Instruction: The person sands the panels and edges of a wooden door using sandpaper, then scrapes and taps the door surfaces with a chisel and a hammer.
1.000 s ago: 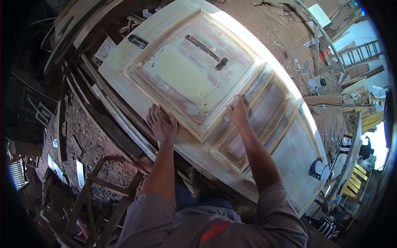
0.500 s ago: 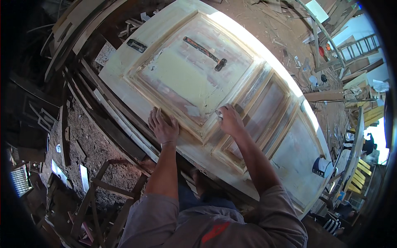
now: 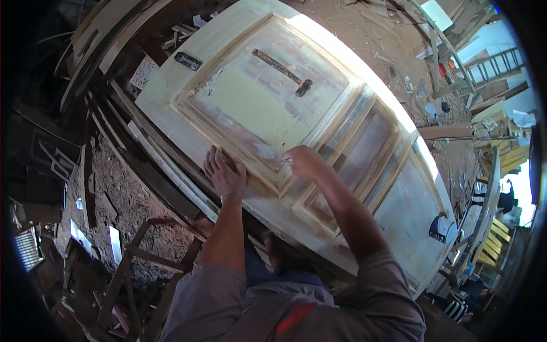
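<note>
A large panelled wooden door (image 3: 310, 219) lies flat in front of me, smeared with pale filler. My left hand (image 3: 224, 172) rests on its near edge, fingers spread on the frame beside the moulding. Closed around a small pale piece (image 3: 286, 160) is my right hand (image 3: 306, 163), at the near corner of the biggest panel, by the moulding. Fingers hide most of that piece, so its kind cannot be told. A hammer (image 3: 282, 72) with a dark and orange handle lies farther up the same panel.
A small black tool (image 3: 188, 61) lies on the door's far left. A can with a dark blue label (image 3: 443, 229) stands at its right end. Timber strips (image 3: 165, 165) run along the near left side. Wood scraps (image 3: 387, 34) and a ladder (image 3: 496, 65) are beyond.
My right hand has slid left and a little toward me along the panel's moulding, nearer its corner. My left hand has stayed in place.
</note>
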Tool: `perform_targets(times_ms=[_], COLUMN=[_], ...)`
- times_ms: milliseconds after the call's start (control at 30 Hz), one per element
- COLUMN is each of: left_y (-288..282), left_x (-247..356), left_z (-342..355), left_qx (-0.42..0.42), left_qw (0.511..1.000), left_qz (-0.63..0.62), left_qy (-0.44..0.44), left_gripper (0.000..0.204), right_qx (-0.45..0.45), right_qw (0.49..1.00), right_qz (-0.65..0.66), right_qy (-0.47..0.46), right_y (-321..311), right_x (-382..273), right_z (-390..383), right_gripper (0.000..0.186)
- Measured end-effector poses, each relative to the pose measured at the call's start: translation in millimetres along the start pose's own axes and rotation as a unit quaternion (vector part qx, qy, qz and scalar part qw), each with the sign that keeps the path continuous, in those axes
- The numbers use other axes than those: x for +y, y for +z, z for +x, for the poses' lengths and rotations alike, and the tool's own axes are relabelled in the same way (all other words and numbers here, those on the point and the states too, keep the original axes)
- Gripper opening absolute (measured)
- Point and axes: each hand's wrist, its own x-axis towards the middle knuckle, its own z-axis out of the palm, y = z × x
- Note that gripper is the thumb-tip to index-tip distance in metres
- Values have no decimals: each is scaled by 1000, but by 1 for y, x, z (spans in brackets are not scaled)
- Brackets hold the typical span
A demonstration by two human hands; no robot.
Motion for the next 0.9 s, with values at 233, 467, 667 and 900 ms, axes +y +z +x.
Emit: perform_targets(times_ms=[233,467,667,900], left_y=[3,1,3,3], left_x=[-3,4,-4,-3], left_z=[0,2,0,2], left_qx=[14,17,20,11], left_qw=[1000,1000,1000,1000], left_qz=[-8,-6,-8,-3], left_qy=[0,4,9,-7], left_gripper=[65,65,65,64], right_qx=[-111,-93,221,336], right_qw=[989,996,932,921], right_qz=[77,5,277,99], right_qy=[-60,5,72,169], right_y=[26,34,0,-25], right_x=[-19,-20,42,64], right_z=[-7,-16,5,51], right_gripper=[18,22,33,51])
